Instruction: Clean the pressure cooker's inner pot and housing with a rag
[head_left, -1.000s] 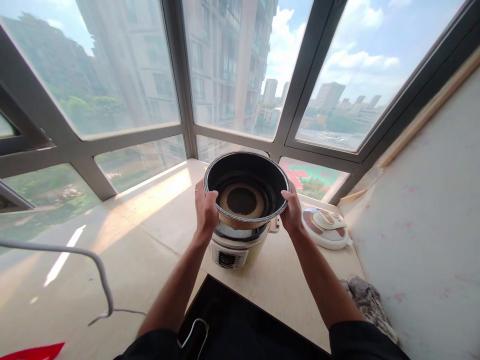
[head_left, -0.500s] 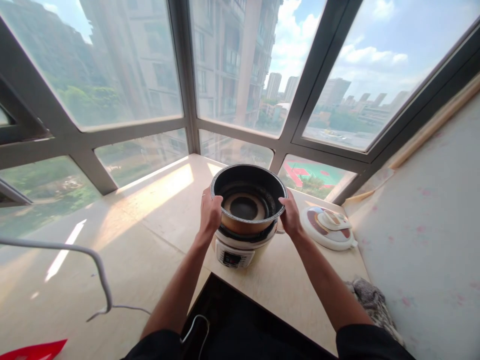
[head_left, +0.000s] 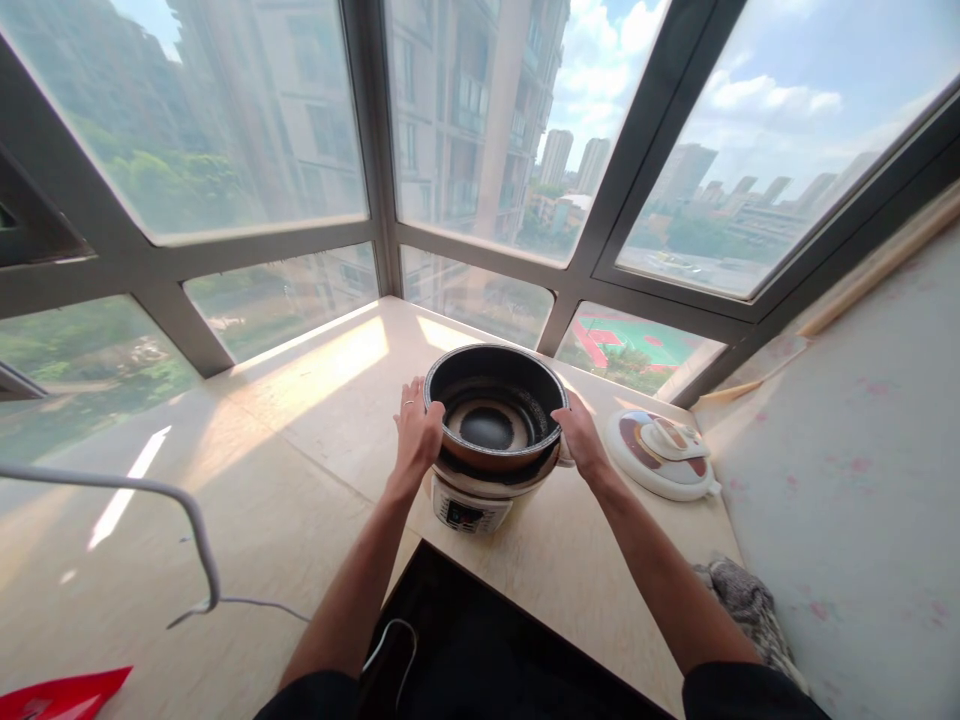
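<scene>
Between my two hands is a round dark inner pot (head_left: pixel 495 460) with a pale rim, held upright by its sides. Below and partly around it stands the white cooker base (head_left: pixel 480 505), its control panel facing me. My left hand (head_left: pixel 418 425) grips the pot's left side, thumb over the rim and fingers on the outside. On the opposite side my right hand (head_left: pixel 583 432) grips it the same way. The pot looks empty, with a ringed bottom. How deep its lower part sits inside the base is hidden.
A white and brown cooker lid (head_left: pixel 661 455) lies on the counter to the right, beside the wall. Nearer me are a black panel (head_left: pixel 480 640) and a grey cloth (head_left: pixel 742 600). A grey cable (head_left: pixel 191 520) and a red item (head_left: pixel 67 695) lie at left. Windows enclose the back.
Both hands have lowered the inner pot a little toward the cooker base, so less of its outer wall shows. The view has shifted slightly.
</scene>
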